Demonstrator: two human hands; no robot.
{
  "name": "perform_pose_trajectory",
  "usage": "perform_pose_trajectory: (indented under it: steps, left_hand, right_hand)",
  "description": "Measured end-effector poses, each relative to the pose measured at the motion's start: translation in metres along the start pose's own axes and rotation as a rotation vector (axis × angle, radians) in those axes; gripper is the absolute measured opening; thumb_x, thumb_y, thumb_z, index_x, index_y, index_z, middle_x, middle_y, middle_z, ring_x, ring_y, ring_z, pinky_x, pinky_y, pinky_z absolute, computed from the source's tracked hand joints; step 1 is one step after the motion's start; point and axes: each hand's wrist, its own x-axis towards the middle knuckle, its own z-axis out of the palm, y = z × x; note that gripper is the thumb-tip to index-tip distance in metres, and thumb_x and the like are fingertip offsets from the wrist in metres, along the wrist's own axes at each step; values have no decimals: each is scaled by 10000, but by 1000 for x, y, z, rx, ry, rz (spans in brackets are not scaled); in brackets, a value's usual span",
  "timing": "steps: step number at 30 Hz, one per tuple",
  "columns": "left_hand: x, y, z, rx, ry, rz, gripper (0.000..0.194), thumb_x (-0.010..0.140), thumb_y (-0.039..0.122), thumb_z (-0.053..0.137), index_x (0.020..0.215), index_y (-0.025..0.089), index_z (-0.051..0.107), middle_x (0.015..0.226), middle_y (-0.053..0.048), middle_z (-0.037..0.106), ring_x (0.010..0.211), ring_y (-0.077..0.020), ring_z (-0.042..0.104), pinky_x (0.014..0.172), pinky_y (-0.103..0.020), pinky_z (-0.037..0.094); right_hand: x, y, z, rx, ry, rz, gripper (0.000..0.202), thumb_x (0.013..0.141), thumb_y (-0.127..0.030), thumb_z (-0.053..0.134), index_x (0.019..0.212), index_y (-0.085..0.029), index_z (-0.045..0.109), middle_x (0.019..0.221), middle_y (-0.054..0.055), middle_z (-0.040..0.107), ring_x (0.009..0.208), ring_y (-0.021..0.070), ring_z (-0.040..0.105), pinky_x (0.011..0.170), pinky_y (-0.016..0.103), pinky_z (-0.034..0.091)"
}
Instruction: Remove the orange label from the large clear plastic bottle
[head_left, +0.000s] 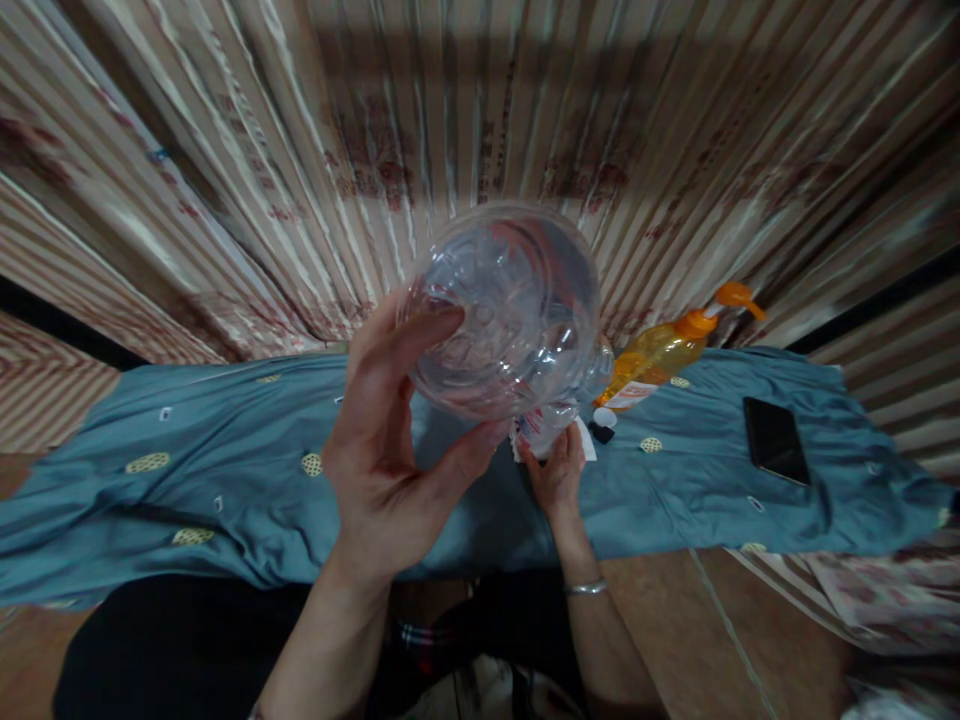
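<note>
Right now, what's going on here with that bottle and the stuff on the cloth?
A person holds a clear plastic bottle up toward the camera, base first. The left hand grips it around the base, while the right hand holds its lower, neck end near the white label. Behind it, on a blue cloth, an orange pump bottle lies tilted and a dark phone lies flat. A small dark cap sits close to the right hand.
</note>
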Motion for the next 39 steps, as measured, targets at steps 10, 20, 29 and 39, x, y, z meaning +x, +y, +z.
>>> perform_pose_trajectory:
  steps: [10,20,29,39]
  left_hand:
    - [2,3,2,16,0,-7,561,878,338,871,1402,388,676,1437,7,680,1457,-348,571,1239,-659,494]
    - [3,3,4,-3,-1,-39,629,802,374,932,1381,399,689,1400,0,703,1459,-359,568,1257,-675,461]
    - [3,4,4,-25,-22,-45,629,809,371,924,1393,406,694,1442,-7,676,1459,-375,558,1268,-682,452]
    - [3,2,4,-19,-31,-9,649,818,354,917,1421,387,680,1442,-4,691,1470,-368,542,1275,-669,455]
  right_hand:
    - [1,-1,0,16,-2,17,772,996,-670,566,1507,-94,501,1487,300,547,1413,440,516,1093,705,497]
    - [1,-2,-1,4,7,4,761,1008,-684,541,1479,-87,512,1482,318,550,1431,436,505,1093,708,501]
    - [1,-5,-3,15,-2,12,716,1012,-606,581,1490,-78,506,1488,324,545,1443,425,495,1116,694,486]
    - [2,-3,-1,18,-8,11,779,1001,-667,550,1499,-71,489,1489,334,537,1432,440,495,1097,714,487]
